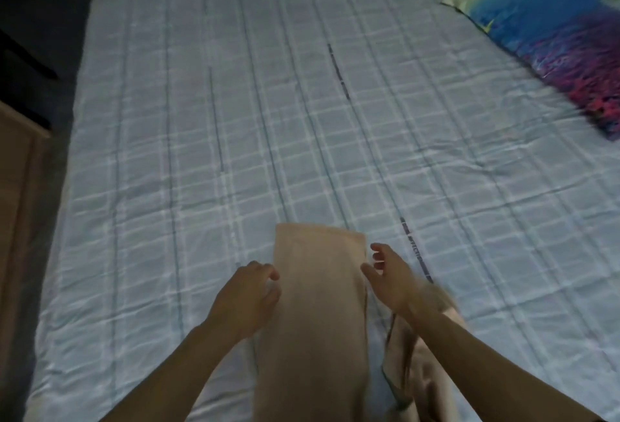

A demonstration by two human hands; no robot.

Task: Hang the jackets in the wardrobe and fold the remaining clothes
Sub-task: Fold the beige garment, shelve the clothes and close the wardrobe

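Left hand (pixel 248 294) and right hand (pixel 389 280), fingers loosely spread, flanking beige garment (pixel 318 304), its near end cut off.

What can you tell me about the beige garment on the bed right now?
The beige garment is a plain, soft-looking cloth laid flat as a long narrow strip on the checked bedsheet, its straight far edge pointing away from the person. A rumpled part bunches at its right, under the right forearm. The left hand is at its left edge and the right hand at its right edge, fingers loosely curled; whether either grips it is unclear.
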